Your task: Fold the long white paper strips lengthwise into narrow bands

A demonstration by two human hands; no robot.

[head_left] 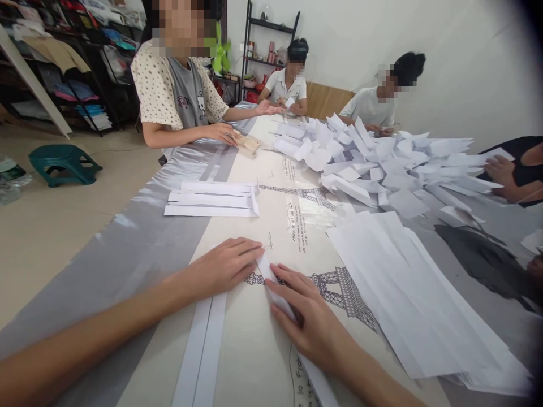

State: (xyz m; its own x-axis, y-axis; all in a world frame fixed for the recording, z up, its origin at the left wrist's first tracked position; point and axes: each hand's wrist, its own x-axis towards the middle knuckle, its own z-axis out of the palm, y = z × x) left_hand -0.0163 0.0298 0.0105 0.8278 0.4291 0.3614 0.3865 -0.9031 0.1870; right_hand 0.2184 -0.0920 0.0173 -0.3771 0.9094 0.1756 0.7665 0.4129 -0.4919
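A narrow folded strip of white paper (266, 265) lies aslant on the table cover in front of me. At its far end, my left hand (231, 263) holds it, fingertips pressed together on the paper. Lower down, my right hand (303, 311) grips the same strip, its fingers laid over the edge and partly hiding it. Under my left wrist lie long white paper strips (202, 345), running toward me. Beyond the left hand sits a group of folded white strips (212, 203). To the right of my right hand is a stack of flat white sheets (419, 305).
A large heap of folded white papers (360, 155) covers the far right. Across the table, a person (182, 96) has a hand on a tan block (248, 142). Several other people sit around. A dark cloth (479, 257) lies at right; a green stool (63, 161) stands left.
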